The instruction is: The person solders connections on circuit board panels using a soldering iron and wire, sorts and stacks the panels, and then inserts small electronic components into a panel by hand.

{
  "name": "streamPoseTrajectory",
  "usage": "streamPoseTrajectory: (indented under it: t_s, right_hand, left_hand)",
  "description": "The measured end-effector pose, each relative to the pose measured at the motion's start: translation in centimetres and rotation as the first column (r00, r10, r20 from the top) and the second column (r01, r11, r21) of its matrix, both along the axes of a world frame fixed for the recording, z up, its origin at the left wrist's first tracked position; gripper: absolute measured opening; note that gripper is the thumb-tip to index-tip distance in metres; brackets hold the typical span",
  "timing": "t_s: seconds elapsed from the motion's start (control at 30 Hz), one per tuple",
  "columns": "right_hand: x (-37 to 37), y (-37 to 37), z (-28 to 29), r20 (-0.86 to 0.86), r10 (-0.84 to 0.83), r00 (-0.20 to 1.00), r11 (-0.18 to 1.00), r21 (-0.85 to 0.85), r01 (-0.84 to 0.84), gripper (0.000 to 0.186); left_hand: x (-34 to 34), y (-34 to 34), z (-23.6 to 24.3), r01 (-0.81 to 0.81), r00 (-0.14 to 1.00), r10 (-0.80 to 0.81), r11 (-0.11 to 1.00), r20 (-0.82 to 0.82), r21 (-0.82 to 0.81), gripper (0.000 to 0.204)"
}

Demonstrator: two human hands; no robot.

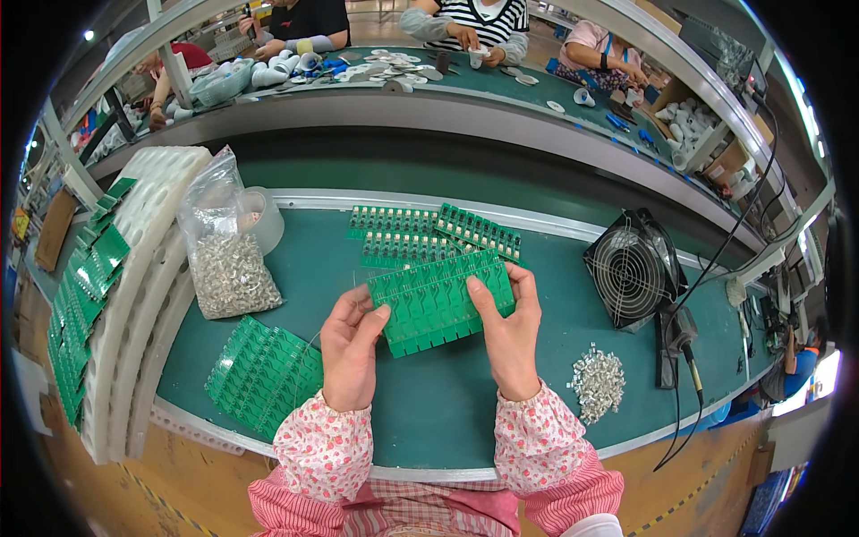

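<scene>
Between my two hands a green circuit board panel (437,309) is held up over the bench, slightly tilted, its traced side facing me. My left hand (352,347) pinches its left end, thumb in front. At its right end my right hand (512,333) grips the same panel, thumb on the face and fingers behind. Just beyond it lie green boards fitted with rows of small white and black parts (394,224); the held panel partly hides them. Near my left forearm rests a stack of bare green panels (259,371).
A bag of small metallic parts (234,277) stands by a white tape roll (265,219). White foam trays (134,295) carry more boards (79,304) at left. At right are a black fan (629,270), a loose parts pile (598,383) and a corded tool (682,336). Co-workers sit across.
</scene>
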State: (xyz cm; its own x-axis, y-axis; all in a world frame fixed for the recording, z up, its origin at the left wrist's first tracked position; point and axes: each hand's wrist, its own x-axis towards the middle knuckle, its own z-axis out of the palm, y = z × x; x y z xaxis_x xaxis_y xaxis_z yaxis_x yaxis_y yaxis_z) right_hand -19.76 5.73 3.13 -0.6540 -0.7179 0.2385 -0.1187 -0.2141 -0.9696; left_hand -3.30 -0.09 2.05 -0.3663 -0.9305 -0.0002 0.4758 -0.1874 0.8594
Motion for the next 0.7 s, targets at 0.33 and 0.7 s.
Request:
streamPoseTrajectory:
  t_s: [0.33, 0.7]
  right_hand:
    - [-0.11, 0.06, -0.09, 0.027, 0.02, 0.999, 0.999, -0.046, -0.019, 0.034]
    - [-0.04, 0.04, 0.26, 0.032, 0.032, 0.999, 0.998, -0.046, -0.03, 0.033]
  left_hand:
    - [0.01, 0.08, -0.44, -0.014, 1.0, 0.014, 1.0, -0.008, -0.012, 0.04]
    - [0.06, 0.1, -0.19, -0.033, 0.999, 0.034, 0.998, 0.012, -0.061, 0.039]
